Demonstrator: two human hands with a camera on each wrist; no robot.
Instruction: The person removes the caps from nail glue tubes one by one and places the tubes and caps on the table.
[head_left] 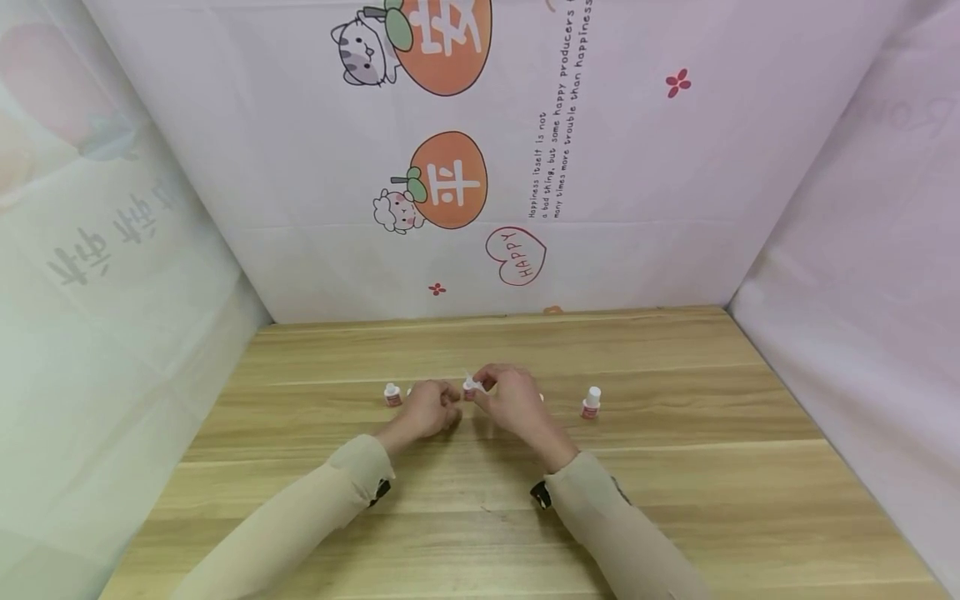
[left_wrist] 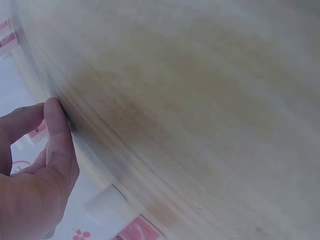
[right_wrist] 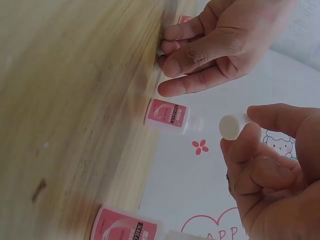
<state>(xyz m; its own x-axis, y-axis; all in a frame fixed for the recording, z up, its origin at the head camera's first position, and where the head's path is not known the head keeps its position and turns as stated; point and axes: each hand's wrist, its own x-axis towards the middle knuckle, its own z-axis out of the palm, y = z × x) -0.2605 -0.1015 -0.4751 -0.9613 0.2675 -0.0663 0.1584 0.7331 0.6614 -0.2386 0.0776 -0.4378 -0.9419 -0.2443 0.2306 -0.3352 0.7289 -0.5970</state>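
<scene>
Two beige-sleeved arms, both reaching forward over the surface (head_left: 480, 533).
Left arm (head_left: 292, 517) angled inward; bare left grip (head_left: 429, 407) held low, fingers loosely bent. Right arm (head_left: 618, 525) slants in to match; bare right grip (head_left: 513, 402) close by, thumb and fingertips pinched, remaining fingers curled toward the palm (right_wrist: 280, 195). Both wrists bare past the cuffs.

My sleeves (head_left: 281, 533): plain beige. Cap (right_wrist: 230, 127) I hold: solid white. Bottle (right_wrist: 185, 119): white body; pink-red label (right_wrist: 162, 112), white curved lines, dark band, pale lettering. Tabletop (head_left: 465, 537): yellow-brown, streaked wood grain. Rear cloth (head_left: 637, 183) facing me: white ground; printed orange fruits (head_left: 450, 143), green leaves (head_left: 417, 190), white cat (head_left: 367, 52) with grey stripes, red flowers (head_left: 673, 87), red heart outline (head_left: 516, 257).
</scene>
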